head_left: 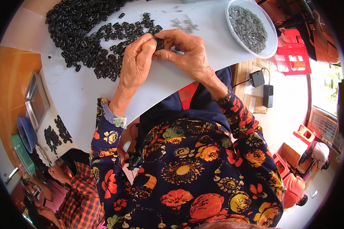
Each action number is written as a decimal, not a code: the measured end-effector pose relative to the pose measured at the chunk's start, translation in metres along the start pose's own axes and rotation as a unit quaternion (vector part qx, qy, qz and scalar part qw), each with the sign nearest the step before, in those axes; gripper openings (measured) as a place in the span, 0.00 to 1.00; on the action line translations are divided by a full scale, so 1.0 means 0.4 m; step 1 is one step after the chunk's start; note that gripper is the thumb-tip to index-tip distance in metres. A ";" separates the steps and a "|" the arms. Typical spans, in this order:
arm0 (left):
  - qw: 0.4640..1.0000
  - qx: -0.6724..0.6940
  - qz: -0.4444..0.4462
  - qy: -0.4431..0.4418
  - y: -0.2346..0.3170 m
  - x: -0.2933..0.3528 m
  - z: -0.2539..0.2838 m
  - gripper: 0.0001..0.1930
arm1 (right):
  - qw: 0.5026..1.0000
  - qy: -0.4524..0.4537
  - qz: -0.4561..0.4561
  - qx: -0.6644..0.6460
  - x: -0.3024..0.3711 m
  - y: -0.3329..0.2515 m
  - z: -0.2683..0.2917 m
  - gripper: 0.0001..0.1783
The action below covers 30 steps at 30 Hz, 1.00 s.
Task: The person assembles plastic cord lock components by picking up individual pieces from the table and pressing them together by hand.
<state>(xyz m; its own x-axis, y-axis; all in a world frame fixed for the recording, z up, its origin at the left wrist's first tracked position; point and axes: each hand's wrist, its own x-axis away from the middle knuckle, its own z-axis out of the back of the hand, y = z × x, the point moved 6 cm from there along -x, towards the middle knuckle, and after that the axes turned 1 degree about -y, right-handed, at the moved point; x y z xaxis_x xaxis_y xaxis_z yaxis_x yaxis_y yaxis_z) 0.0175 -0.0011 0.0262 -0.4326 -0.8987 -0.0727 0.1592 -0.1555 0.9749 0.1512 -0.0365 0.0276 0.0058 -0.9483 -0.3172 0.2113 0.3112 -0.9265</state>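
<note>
While a large heap of black plastic pieces [88, 30] is still lying unworked on the white table [76, 95], the left hand [135, 61] and right hand [187, 51] are pinching one small black piece [159, 43] together just above the heap's edge.

A white bowl [272, 45] of grey pins stood at the table's [84, 95] right end. A steel tray [35, 100] lay at the left, with a blue basket [26, 133] and a green basket [22, 152] just below it. A charger [257, 78] sat on a cardboard box [256, 103], near red stools [294, 57].
</note>
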 end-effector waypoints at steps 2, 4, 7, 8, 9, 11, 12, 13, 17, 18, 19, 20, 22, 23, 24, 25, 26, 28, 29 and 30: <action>1.000 -0.002 -0.005 0.000 -0.001 -0.002 -0.001 0.11 | 1.000 -0.002 -0.009 0.005 -0.001 0.002 0.002 0.20; 1.000 -0.006 -0.010 0.000 -0.003 -0.001 -0.003 0.11 | 1.000 0.004 0.004 0.004 -0.003 0.006 0.001 0.19; 0.999 -0.015 -0.029 0.006 -0.004 0.004 -0.009 0.11 | 0.999 0.001 0.034 0.038 -0.002 0.000 -0.002 0.20; 1.000 -0.004 -0.019 0.011 -0.006 0.007 -0.012 0.10 | 0.999 0.002 0.034 0.038 -0.002 -0.001 -0.003 0.20; 1.000 0.007 -0.009 0.016 -0.009 0.010 -0.015 0.10 | 0.998 0.003 0.040 0.041 -0.002 -0.005 -0.003 0.19; 1.000 0.001 -0.004 0.024 -0.008 0.014 -0.018 0.10 | 0.998 0.006 0.045 0.044 0.000 -0.009 -0.001 0.19; 0.999 -0.006 0.002 0.032 -0.009 0.015 -0.017 0.10 | 0.998 -0.004 0.042 0.043 0.002 -0.009 -0.003 0.18; 0.999 -0.005 0.001 0.032 -0.010 0.015 -0.018 0.10 | 0.998 -0.013 0.038 0.042 0.003 -0.009 -0.004 0.17; 1.000 0.011 -0.003 0.024 -0.012 0.016 -0.019 0.10 | 0.998 -0.014 0.040 0.053 0.002 -0.010 -0.004 0.17; 1.000 0.012 0.002 0.022 -0.013 0.016 -0.018 0.10 | 0.997 -0.014 0.039 0.059 0.001 -0.011 -0.004 0.17; 1.000 0.012 0.002 0.022 -0.013 0.015 -0.019 0.10 | 0.997 -0.014 0.037 0.064 0.000 -0.011 -0.004 0.18; 1.000 0.007 -0.003 0.028 -0.010 0.016 -0.018 0.10 | 0.997 -0.014 0.037 0.065 -0.001 -0.010 -0.005 0.18; 0.999 0.003 -0.008 0.035 -0.009 0.016 -0.018 0.10 | 0.997 -0.011 0.044 0.062 -0.003 -0.011 -0.007 0.17; 0.999 -0.003 -0.012 0.039 -0.012 0.018 -0.017 0.10 | 0.997 -0.012 0.045 0.062 -0.002 -0.011 -0.008 0.17; 0.999 -0.008 -0.016 0.043 -0.015 0.020 -0.018 0.11 | 0.998 -0.014 0.036 0.058 -0.001 -0.008 -0.010 0.17; 0.999 -0.008 -0.017 0.043 -0.019 0.021 -0.020 0.11 | 0.998 -0.017 0.028 0.055 0.000 -0.005 -0.010 0.17; 0.999 0.001 -0.015 0.045 -0.023 0.023 -0.022 0.11 | 0.998 -0.017 0.029 0.055 0.001 -0.004 -0.010 0.17; 0.999 0.009 -0.013 0.047 -0.032 0.026 -0.025 0.11 | 0.998 -0.023 0.019 0.062 0.003 0.002 -0.012 0.16; 0.999 0.015 -0.022 0.045 -0.033 0.027 -0.027 0.11 | 0.998 -0.023 0.020 0.062 0.003 0.001 -0.011 0.16; 0.998 0.022 -0.030 0.042 -0.032 0.028 -0.029 0.11 | 0.997 -0.021 0.025 0.063 0.004 -0.002 -0.011 0.16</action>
<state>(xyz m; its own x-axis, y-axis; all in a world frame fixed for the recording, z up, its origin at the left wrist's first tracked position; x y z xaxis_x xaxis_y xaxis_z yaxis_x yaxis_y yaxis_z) 0.0209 -0.0140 0.0106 -0.3640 -0.9198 -0.1469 0.0960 -0.1939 0.9763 0.1468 -0.0378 0.0270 0.0609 -0.9342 -0.3515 0.3301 0.3513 -0.8762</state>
